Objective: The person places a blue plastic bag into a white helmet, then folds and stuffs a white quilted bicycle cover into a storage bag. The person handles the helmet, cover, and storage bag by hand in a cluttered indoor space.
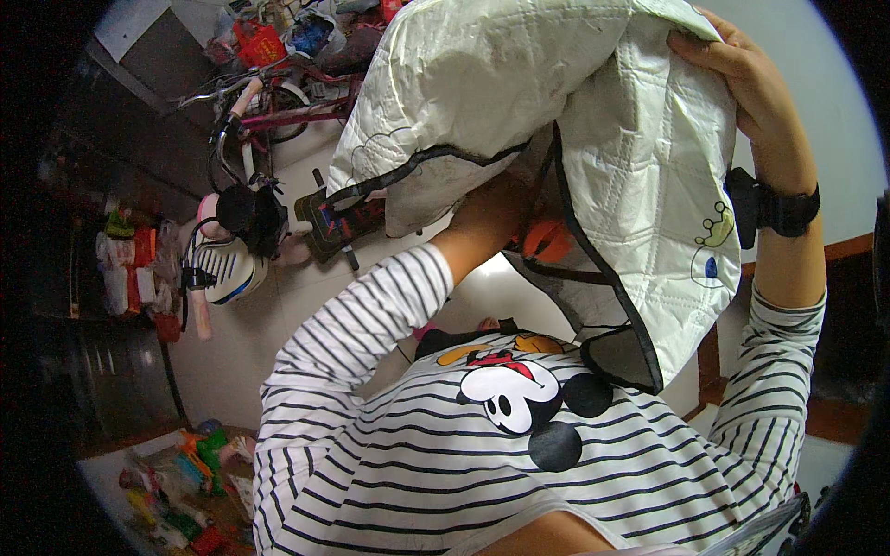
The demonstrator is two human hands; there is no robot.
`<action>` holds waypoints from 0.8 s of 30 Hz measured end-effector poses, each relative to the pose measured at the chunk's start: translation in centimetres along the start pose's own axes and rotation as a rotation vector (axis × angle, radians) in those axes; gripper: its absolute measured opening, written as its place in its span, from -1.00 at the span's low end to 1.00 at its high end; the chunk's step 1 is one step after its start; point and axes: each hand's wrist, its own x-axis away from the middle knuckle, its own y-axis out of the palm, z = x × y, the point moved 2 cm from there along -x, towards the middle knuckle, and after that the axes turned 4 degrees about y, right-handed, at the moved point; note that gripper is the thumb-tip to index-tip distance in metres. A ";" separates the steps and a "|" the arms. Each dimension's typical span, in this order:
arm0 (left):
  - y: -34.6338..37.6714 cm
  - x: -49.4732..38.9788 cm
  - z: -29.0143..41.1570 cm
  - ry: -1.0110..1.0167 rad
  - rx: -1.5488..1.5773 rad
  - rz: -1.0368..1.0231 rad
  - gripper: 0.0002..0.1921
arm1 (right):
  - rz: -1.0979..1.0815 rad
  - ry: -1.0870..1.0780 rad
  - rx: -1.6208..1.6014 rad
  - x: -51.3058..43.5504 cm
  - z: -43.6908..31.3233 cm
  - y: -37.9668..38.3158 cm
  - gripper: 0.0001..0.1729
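Note:
A white quilted cover (626, 139) with black edge binding and small printed drawings hangs in folds in front of my chest. My right hand (726, 59) grips its upper right edge, with the thumb on the near side. My left hand (504, 201) reaches in between the folds, where shadow and cloth hide the fingers; whether they hold the cloth cannot be made out. Just right of that wrist, an orange patch (547, 240) shows inside the dark opening. The cover's lower black-bound corner (643, 372) hangs close to my striped shirt.
A scooter with pink handgrips (200, 316) stands on the tiled floor at left. Behind it is a pink-framed bicycle (292, 115) near several bags (259, 45). Colourful items (191, 479) lie at lower left. A pale wall (820, 118) rises at right.

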 end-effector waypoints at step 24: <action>-8.3 22.4 -3.2 -0.601 0.098 -0.673 -0.73 | 0.017 0.187 0.001 0.1 -0.8 1.7 -0.55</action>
